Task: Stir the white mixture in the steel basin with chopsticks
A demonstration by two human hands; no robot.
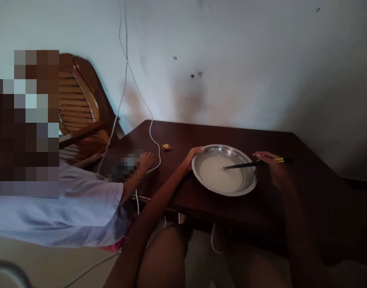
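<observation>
A wide metal basin [254,185] holds a pale, milky white batter-like liquid [215,172]. Its left rim is gripped by my left hand [193,157], fingers over the edge. My right hand [272,164], to the right of the basin, is closed around a pair of dark chopsticks [246,164] with yellow bands near their upper ends. The chopsticks slant down to the left across the rim, and their tips touch the liquid near the middle of the basin.
The basin stands on a dark wooden table [177,188] against a white wall. A small yellow and red trinket [167,147] lies near a white cable [156,142]. At left, another person in a white shirt [81,204] rests a hand [146,161] on the table, beside a wooden chair [78,92].
</observation>
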